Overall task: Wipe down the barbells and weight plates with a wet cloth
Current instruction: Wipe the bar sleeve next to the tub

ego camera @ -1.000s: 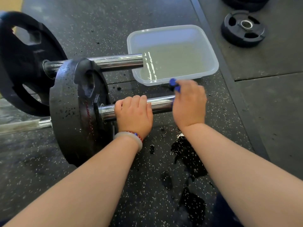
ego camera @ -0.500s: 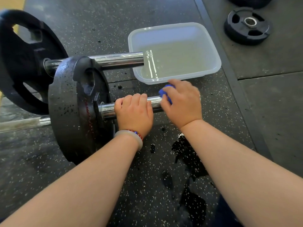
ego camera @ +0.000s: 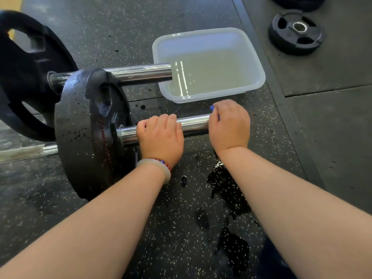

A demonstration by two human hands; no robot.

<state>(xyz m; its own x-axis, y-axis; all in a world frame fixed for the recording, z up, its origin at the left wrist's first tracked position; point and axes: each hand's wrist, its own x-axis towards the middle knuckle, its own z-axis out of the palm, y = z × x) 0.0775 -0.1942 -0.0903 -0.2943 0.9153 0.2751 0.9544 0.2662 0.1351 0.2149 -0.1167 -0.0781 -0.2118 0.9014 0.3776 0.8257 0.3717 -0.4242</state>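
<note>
Steel barbell sleeve (ego camera: 193,123) looks rigid and likely slick. Left hand (ego camera: 161,137) wraps it near the weight plate (ego camera: 84,133); right hand (ego camera: 229,125) clamps soft cloth (ego camera: 212,107) on its end.

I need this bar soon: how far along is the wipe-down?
Done, it seems: the near plate glistens wet. In hand: the right hand holds the blue cloth on the near bar's end, the left hand steadying it. Left, probably: far bar, far plate and the small plate on the floor, all dry-looking.
</note>
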